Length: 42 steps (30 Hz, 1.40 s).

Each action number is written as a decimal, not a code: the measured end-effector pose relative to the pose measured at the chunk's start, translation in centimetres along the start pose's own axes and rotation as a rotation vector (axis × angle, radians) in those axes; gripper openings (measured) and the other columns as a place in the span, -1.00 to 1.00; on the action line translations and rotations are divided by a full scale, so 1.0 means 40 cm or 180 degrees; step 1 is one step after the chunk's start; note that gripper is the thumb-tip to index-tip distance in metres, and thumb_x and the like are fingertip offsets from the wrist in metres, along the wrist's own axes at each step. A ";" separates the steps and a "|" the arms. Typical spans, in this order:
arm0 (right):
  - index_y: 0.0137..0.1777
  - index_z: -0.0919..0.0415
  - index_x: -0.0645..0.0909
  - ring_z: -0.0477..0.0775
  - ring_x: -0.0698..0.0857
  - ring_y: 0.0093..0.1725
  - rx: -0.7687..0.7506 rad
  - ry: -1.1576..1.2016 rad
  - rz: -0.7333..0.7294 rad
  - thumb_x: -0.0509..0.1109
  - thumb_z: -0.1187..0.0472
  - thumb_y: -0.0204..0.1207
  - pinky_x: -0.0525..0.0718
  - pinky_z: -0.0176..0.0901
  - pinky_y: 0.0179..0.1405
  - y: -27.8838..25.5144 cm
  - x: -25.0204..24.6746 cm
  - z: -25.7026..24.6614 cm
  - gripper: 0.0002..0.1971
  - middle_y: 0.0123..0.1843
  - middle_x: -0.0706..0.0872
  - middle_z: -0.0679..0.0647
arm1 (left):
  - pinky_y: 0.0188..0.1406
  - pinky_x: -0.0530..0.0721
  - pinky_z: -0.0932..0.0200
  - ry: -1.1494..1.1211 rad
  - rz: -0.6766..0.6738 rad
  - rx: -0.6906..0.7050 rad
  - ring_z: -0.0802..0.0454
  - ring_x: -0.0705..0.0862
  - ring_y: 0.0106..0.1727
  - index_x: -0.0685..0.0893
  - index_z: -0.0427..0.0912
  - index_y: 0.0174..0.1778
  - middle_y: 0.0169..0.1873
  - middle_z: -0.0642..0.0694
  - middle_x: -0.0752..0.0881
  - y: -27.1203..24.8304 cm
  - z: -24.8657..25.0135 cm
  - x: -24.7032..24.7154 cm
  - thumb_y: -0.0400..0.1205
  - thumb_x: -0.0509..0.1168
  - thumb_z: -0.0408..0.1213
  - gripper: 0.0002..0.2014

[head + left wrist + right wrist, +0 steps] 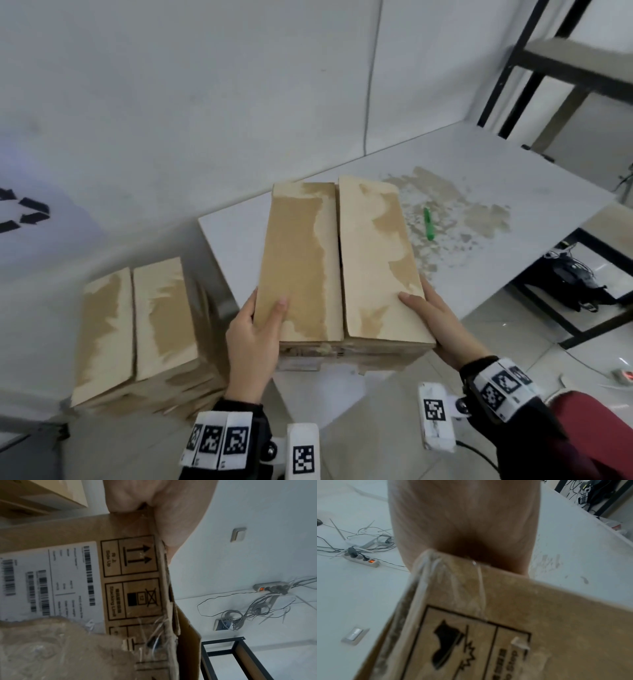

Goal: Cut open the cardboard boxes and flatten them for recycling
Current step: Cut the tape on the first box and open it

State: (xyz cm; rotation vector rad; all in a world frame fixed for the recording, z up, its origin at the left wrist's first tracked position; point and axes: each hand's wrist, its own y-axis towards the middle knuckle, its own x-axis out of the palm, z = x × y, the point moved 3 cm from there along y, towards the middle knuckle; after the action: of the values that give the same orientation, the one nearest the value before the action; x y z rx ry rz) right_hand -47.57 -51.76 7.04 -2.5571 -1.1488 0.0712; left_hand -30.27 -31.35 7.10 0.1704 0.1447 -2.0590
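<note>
Head view: both hands (pixel 253 337) (pixel 442 325) grip cardboard box (pixel 329 260) over scuffed white table (pixel 513 185).

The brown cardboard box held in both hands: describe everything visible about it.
The brown cardboard box is oblong, its two top flaps closed with a narrow gap between them; their surface is patchy, with pale areas where the top layer looks peeled. The left hand and right hand grip its near corners, thumbs on top. Its far end lies over the white table. The side carries a white barcode label, printed handling symbols and torn clear tape remnants.
</note>
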 end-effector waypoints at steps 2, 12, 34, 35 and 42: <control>0.55 -0.19 0.26 0.04 0.74 0.17 0.0024 -0.0045 -0.0032 0.39 0.06 0.53 0.74 -0.22 -0.07 0.040 -0.061 -0.013 -0.38 0.33 0.66 -0.04 | 0.25 0.67 0.03 -0.0016 0.0091 -0.0011 0.22 0.71 0.13 0.67 -0.05 0.31 0.08 0.12 0.77 0.010 0.007 0.065 0.58 0.35 0.00 -0.60; 0.58 -0.22 0.17 0.11 0.73 0.14 0.0164 -0.0175 -0.0300 0.26 0.18 0.64 0.78 -0.12 -0.12 0.326 -0.234 -0.069 -0.42 0.35 0.62 -0.04 | 0.17 0.62 0.12 0.0105 0.0439 -0.0112 0.13 0.67 0.10 0.62 0.04 0.21 0.02 0.13 0.71 0.158 -0.013 0.313 0.67 0.26 -0.09 -0.79; 0.13 0.03 0.57 0.14 0.60 0.11 0.0930 -0.0434 -0.0258 0.00 0.15 0.74 0.55 0.03 0.11 0.518 -0.410 0.064 -0.72 0.19 0.61 0.16 | 0.50 0.42 -0.18 -0.0918 0.0227 -0.0947 -0.01 0.58 0.41 0.35 0.15 0.57 0.38 0.04 0.62 0.231 -0.013 0.456 0.49 0.44 -0.10 -0.29; 0.07 0.09 0.57 0.12 0.61 0.02 0.0974 -0.0313 -0.0239 -0.01 0.17 0.75 0.57 0.00 0.03 0.514 -0.422 0.069 -0.71 0.16 0.62 0.20 | 0.50 0.42 -0.18 -0.0957 0.0277 -0.0950 -0.03 0.58 0.41 0.36 0.12 0.57 0.38 0.01 0.62 0.230 -0.002 0.466 0.52 0.42 -0.14 -0.32; 0.38 0.11 0.54 0.26 0.59 0.25 0.1575 0.1394 -0.0547 0.23 -0.15 0.55 0.60 0.26 0.27 0.525 -0.506 -0.011 -0.51 0.24 0.65 0.24 | 0.01 0.72 -0.09 -0.1713 0.0359 -0.1223 -0.18 0.70 0.21 0.47 -0.11 0.48 0.27 -0.19 0.70 0.208 0.051 0.552 0.68 0.22 -0.31 -0.59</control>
State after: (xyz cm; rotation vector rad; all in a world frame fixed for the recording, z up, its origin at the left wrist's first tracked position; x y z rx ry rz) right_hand -46.04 -79.71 -1.15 -1.9098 -1.0170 -0.2101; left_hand -33.44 -54.73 4.83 -0.5938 0.1872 -1.8556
